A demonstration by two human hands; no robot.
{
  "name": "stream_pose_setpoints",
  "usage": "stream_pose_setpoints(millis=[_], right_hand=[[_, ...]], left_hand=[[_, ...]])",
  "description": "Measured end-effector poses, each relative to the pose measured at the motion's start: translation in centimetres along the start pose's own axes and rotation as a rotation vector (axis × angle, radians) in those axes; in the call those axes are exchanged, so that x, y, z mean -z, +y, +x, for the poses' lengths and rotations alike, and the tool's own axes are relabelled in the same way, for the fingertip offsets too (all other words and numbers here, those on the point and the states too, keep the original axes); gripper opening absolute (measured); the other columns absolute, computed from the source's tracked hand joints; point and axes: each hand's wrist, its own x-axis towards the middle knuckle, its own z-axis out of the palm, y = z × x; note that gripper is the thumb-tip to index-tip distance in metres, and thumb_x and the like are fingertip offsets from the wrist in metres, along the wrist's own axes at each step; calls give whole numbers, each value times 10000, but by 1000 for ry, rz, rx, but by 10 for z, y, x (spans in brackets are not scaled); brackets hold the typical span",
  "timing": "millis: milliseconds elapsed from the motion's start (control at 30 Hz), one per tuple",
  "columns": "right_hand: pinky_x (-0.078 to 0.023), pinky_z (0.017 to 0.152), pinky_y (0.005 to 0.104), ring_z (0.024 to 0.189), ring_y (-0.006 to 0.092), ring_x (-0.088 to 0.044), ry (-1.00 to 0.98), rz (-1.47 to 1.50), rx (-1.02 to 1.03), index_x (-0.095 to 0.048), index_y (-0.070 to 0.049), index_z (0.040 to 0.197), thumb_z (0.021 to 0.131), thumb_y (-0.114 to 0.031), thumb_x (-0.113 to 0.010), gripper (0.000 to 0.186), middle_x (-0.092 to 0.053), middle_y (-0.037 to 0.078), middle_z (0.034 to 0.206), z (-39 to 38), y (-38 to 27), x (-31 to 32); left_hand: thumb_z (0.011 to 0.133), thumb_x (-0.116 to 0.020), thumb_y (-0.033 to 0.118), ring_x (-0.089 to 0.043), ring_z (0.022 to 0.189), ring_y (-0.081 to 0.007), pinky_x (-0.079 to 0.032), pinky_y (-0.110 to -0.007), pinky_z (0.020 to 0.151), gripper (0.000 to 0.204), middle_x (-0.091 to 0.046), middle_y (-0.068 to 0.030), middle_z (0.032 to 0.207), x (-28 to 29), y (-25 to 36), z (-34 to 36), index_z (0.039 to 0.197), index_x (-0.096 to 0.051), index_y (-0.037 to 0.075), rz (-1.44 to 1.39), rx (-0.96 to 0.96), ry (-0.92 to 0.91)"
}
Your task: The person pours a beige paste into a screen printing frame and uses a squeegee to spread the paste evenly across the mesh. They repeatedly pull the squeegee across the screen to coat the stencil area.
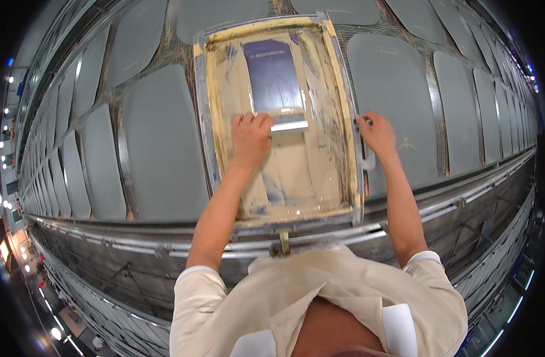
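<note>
Left hand (pixel 253 138) gripped squeegee (pixel 289 126) to its right, likely mid-spread; right hand (pixel 376 132) curled beside screen frame (pixel 347 107), hold unclear; next stroke likely needed even pressure.

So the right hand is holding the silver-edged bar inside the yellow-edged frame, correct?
Wrong hand. The head view shows the left hand holding the silver-edged bar inside the yellow-edged frame; the right hand is at the frame's right side.

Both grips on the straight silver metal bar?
No, only the left grip holds the silver metal bar; the right grip is at the right side of the rectangular yellow-edged frame.
</note>
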Motion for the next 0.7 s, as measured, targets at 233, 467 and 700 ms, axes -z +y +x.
stream_pose_setpoints(millis=[233,467,700], right_hand=[[-493,961,395,1101,320,-644,57,293,665,-664,-60,1232,913,-383,-719,457,-684,152,1206,126,-119,8],[-543,837,434,917,351,-698,-262,-202,718,-702,-59,1123,830,-341,-779,414,-736,158,979,230,-207,-16],[-552,826,451,899,354,-707,-250,-245,778,-731,-59,978,794,-295,-776,303,-737,161,894,219,-201,-38]], left_hand=[[646,-793,133,-650,832,-247,-453,-395,792,255,-704,-20,851,-35,-107,157,892,-729,146,-48,-73,82],[737,-835,285,-693,818,-359,-535,-448,747,346,-732,-137,862,-25,-141,237,1036,-762,128,-39,93,-335],[716,-845,323,-689,814,-357,-538,-442,747,348,-726,-146,837,-27,-132,221,991,-770,124,-97,167,-379]])
